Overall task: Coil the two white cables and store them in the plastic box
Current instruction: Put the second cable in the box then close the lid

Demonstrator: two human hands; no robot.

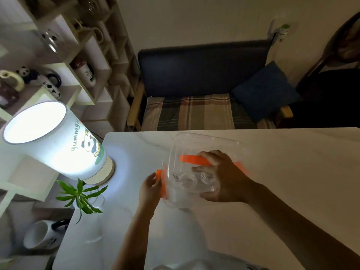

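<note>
Evidently light, stiff and slick, the plastic box, mid-frame, is clasped by right hand; left hand pinches its orange latch.

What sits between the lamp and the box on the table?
In the head view, mostly bare tabletop lies between the lamp and the box. The left hand grips the box's near left side.

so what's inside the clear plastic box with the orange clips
White coiled cable shows through the clear plastic box with orange clips. The right hand covers part of the box, so whether both cables are in there cannot be told.
</note>
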